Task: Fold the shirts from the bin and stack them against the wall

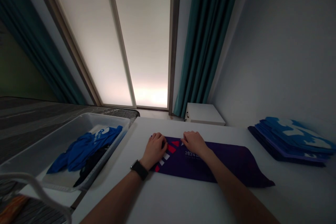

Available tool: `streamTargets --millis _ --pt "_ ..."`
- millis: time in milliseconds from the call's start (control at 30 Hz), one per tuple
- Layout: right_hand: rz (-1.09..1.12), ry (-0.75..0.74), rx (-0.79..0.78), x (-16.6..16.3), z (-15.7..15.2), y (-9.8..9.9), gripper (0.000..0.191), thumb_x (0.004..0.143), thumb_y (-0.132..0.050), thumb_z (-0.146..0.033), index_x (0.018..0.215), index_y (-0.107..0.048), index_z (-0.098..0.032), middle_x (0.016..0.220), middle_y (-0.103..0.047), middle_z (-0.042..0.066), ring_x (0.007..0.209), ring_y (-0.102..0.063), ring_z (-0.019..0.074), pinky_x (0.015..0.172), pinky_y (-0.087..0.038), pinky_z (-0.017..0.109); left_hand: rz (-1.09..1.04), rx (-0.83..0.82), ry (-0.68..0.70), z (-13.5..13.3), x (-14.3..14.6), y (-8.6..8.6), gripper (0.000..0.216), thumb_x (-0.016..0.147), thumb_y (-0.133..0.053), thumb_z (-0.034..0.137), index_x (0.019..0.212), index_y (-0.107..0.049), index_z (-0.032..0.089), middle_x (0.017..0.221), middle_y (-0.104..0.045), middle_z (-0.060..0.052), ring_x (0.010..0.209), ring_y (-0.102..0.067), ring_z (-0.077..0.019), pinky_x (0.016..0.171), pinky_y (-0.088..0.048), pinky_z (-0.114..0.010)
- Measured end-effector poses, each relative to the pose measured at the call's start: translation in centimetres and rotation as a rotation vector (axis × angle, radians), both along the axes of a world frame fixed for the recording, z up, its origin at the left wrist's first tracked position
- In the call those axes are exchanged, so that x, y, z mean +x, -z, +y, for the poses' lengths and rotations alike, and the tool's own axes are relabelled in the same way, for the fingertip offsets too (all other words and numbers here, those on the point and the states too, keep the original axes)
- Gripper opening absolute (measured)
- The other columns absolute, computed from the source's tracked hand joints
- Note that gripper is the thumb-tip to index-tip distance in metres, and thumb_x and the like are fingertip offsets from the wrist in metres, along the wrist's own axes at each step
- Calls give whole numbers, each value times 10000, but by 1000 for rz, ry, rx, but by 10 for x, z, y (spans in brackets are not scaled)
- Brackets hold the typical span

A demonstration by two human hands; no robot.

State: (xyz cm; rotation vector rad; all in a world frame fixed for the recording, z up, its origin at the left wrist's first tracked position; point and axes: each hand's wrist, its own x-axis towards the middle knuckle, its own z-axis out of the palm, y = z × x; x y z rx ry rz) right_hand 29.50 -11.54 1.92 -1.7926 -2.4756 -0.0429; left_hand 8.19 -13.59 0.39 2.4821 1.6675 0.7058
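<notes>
A dark purple shirt (223, 162) with red and white marks and white print lies folded into a long strip across the white table (183, 199). My left hand (154, 148), with a black watch on its wrist, rests on the strip's left end, fingers curled down onto the cloth. My right hand (194, 142) lies flat on the fabric just to the right of it, fingers stretched toward the left end. Neither hand lifts the cloth.
A clear plastic bin (31, 154) at the left holds crumpled blue and dark clothes (86, 147). A stack of folded blue and purple shirts (291, 141) sits at the right by the wall. A small white cabinet (204, 113) and teal curtains (207, 42) stand behind the table.
</notes>
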Motion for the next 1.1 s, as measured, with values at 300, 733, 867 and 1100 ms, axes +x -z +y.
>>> streamTargets --millis 300,733,867,1100 --pt "15 31 101 -2 -2 10 183 970 -419 -288 938 -573 -194 973 -680 75 935 -598 210 801 -333 325 87 61 23 0 -5 -2 75 902 -510 194 881 -578 214 949 -593 -42 936 -535 -222 835 -425 -363" --pt "30 25 118 -2 -4 8 182 975 -414 -284 980 -575 -198 1023 -658 82 953 -591 208 825 -331 328 114 76 265 -34 8 -16 429 962 -431 342 1365 -464 197 1400 -513 -85 1311 -431 -237 1119 -315 -420" --pt "28 25 107 -2 -4 8 203 981 -397 -283 1004 -577 -192 1043 -653 90 975 -584 215 844 -335 338 197 4 283 -43 15 -1 547 970 -390 447 1460 -351 205 1525 -362 -89 1420 -283 -248 1169 -210 -461" --pt "59 9 83 -2 -6 3 237 984 -380 -269 1036 -589 -169 1061 -648 106 1008 -574 232 868 -343 352 205 -31 230 -37 11 6 588 951 -401 507 1461 -370 215 1538 -333 -95 1438 -232 -282 1166 -166 -520"
